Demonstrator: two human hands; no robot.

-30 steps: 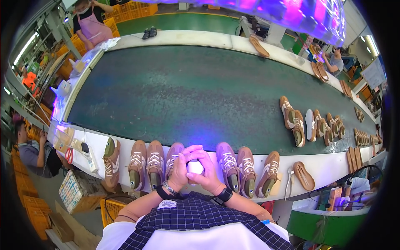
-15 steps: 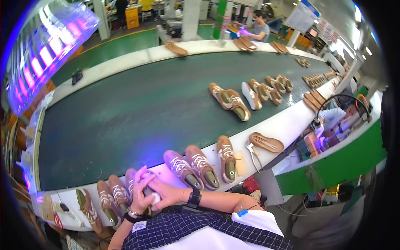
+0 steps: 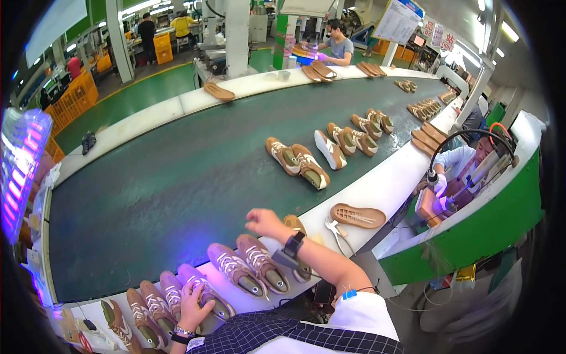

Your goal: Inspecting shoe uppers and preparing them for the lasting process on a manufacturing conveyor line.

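Note:
My left hand (image 3: pixel 193 305) lies over a mauve lace-up sneaker (image 3: pixel 219 305) in the near row, its fingers across the laces and its thumb toward the heel opening. My right hand (image 3: pixel 266 223) is raised over the belt's near edge with its fingers curled in; whatever is in them is hidden. Just below it stand two mauve sneakers (image 3: pixel 237 266) (image 3: pixel 263 264) with pale laces. Right of these, a brown sneaker (image 3: pixel 295 224) is partly covered by my forearm. Several brown and mauve sneakers (image 3: pixel 143 314) line the ledge to the left of my left hand.
A wide green belt (image 3: pixel 159 194) carries sneakers (image 3: pixel 298 162) at its right. On the near white ledge (image 3: pixel 377 190) lie a brown sole (image 3: pixel 358 216) and pincers (image 3: pixel 339 235). A purple-lit lamp (image 3: pixel 25 162) hangs left. Co-workers sit at right (image 3: pixel 463 168) and across the belt (image 3: pixel 337 47).
My hands have parted: the right has moved up and right toward the belt, and the left stays low on a sneaker. The view has shifted, showing more of the far room.

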